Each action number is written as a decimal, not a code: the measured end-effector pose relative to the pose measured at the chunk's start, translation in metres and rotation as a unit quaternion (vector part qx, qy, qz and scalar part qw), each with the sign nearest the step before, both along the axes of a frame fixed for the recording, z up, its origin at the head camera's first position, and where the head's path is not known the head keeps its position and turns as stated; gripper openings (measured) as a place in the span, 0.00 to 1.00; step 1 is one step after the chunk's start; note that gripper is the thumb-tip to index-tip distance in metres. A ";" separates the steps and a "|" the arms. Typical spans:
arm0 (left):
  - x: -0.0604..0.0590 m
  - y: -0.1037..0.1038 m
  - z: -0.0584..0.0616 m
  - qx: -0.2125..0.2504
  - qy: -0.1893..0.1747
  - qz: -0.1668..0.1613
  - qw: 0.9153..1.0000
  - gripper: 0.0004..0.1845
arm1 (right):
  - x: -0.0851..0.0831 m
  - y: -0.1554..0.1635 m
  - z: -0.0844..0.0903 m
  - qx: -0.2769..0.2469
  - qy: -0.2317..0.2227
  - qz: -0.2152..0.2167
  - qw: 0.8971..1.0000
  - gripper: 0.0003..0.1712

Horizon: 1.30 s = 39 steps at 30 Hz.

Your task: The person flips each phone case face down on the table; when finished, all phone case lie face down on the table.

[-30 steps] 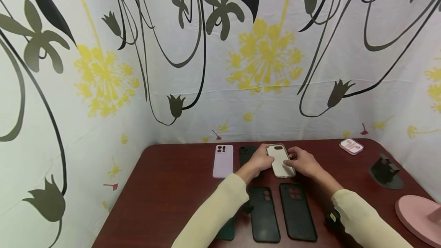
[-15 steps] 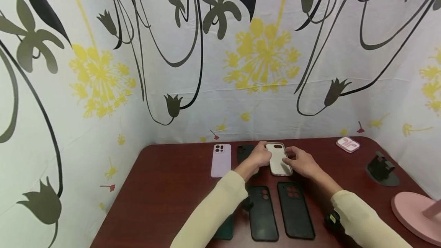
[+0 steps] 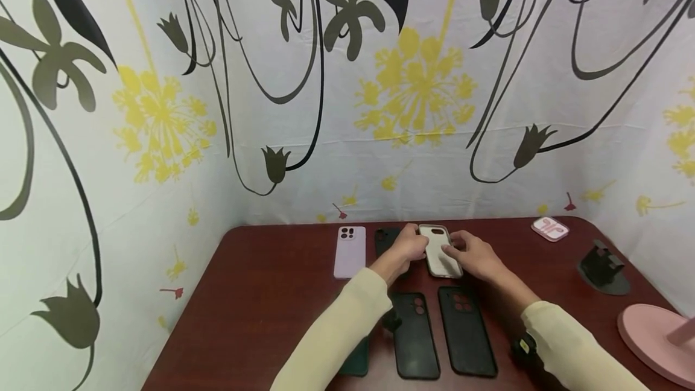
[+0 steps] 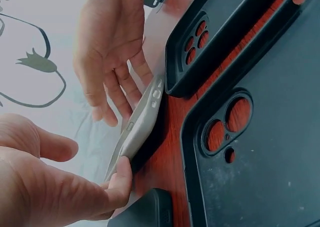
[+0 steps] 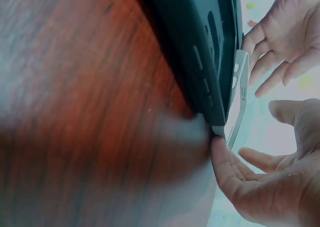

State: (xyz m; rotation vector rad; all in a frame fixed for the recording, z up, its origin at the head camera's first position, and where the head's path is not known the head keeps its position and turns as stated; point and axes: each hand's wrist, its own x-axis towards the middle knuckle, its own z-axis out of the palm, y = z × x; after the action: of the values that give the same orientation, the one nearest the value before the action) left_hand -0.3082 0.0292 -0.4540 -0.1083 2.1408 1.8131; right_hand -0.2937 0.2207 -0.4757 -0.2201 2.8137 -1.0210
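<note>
A pale, translucent phone case (image 3: 438, 252) sits at the middle back of the dark red table (image 3: 260, 294), tilted up on one long edge. My left hand (image 3: 408, 250) touches its left side, and one fingertip (image 4: 123, 171) rests against the end of the case (image 4: 141, 124). My right hand (image 3: 473, 256) meets its right side with straight fingers (image 4: 116, 89). In the right wrist view, my right thumb (image 5: 220, 154) presses the corner of the case (image 5: 241, 94). Neither hand wraps around it.
A lilac case (image 3: 350, 251) and a black case (image 3: 387, 238) lie left of the hands. Two black cases (image 3: 415, 334) (image 3: 467, 330) lie nearer me, and a dark green one (image 3: 356, 359) sits partly under my left sleeve. At the right are a pink earbud box (image 3: 551, 228), a black stand (image 3: 602, 268) and a pink round base (image 3: 659, 340).
Both hands stay at the pale case. My right fingers have slid slightly further over its face. The head view has shifted a little.
</note>
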 end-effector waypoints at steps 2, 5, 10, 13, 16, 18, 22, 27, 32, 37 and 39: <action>-0.001 0.001 0.001 -0.003 -0.001 0.002 1.000 0.32 | 0.000 -0.001 0.002 0.006 -0.004 -0.002 1.000 0.46; -0.001 0.001 0.004 -0.001 -0.002 0.007 1.000 0.32 | -0.001 -0.004 0.004 0.014 -0.012 -0.005 1.000 0.50; -0.001 0.000 0.006 0.037 -0.016 0.016 0.999 0.33 | 0.000 -0.011 0.009 0.027 -0.026 -0.005 0.999 0.53; -0.002 0.001 0.006 0.059 -0.022 0.013 0.998 0.33 | 0.002 -0.013 0.011 0.031 -0.030 -0.003 0.999 0.53; -0.002 0.002 0.007 0.066 -0.021 0.008 0.998 0.34 | 0.004 -0.014 0.012 0.030 -0.034 -0.002 0.999 0.53; -0.002 0.002 0.007 0.064 -0.017 0.010 0.998 0.34 | 0.004 -0.015 0.013 0.024 -0.039 0.000 0.999 0.53; -0.002 0.003 0.007 0.062 -0.009 0.017 0.998 0.32 | 0.005 -0.015 0.013 0.019 -0.037 0.003 0.999 0.53; -0.003 0.005 0.006 0.071 -0.004 0.010 0.997 0.24 | 0.006 -0.013 0.013 0.013 -0.041 0.008 0.999 0.53; -0.003 0.007 0.005 0.089 -0.003 0.002 0.996 0.18 | 0.006 -0.008 0.018 -0.029 -0.071 0.013 0.997 0.54; -0.003 0.008 0.004 0.108 -0.011 -0.015 0.994 0.18 | 0.004 -0.003 0.022 -0.061 -0.098 0.007 0.993 0.54; -0.002 0.009 0.003 0.108 -0.019 -0.021 0.994 0.18 | 0.004 -0.001 0.023 -0.074 -0.107 0.008 0.991 0.52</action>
State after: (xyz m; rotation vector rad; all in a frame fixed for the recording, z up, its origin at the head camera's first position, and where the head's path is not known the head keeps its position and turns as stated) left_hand -0.3105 0.0379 -0.4507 -0.0442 1.8928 1.9874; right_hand -0.2896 0.2194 -0.4531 -0.1379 2.5447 -1.1751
